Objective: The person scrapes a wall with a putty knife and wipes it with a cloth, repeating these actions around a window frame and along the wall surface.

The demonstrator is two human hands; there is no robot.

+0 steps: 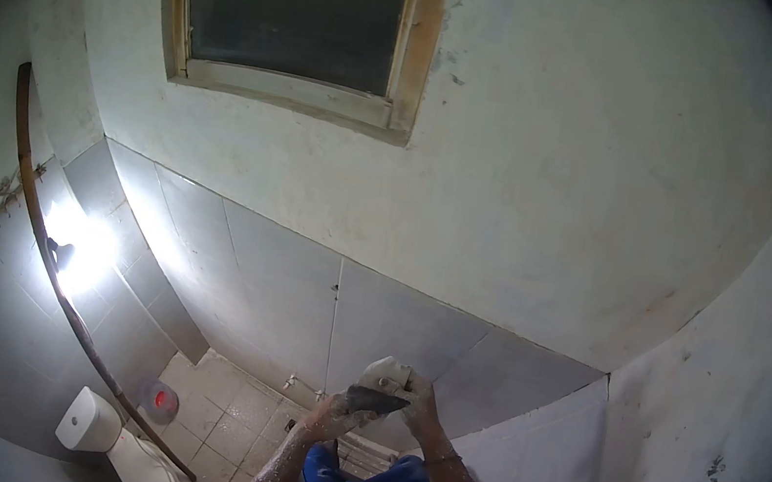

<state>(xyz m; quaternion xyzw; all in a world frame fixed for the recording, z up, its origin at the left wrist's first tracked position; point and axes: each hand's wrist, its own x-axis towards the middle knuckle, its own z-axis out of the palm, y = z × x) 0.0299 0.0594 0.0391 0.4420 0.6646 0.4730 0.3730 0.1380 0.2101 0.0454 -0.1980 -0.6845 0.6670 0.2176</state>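
Both hands are close together in front of my body, dusted with white powder. My left hand [331, 418] is closed at the wide end of a dark grey, flat, pointed piece [375, 400], which looks like a trowel blade. Its tip points right, towards my right hand [422, 406]. The right hand's fingers close on a whitish, rounded piece [384, 372] just above the dark one. What kind of thing the whitish piece is, I cannot make out. White splashes mark the left forearm.
A tiled wall [281, 285] with plaster above stands ahead, under a window [294, 16]. A long wooden pole [86, 337] slants at left, by a bright lamp [79, 249]. A toilet [139, 468] and a round container [158, 400] stand on the tiled floor [226, 431].
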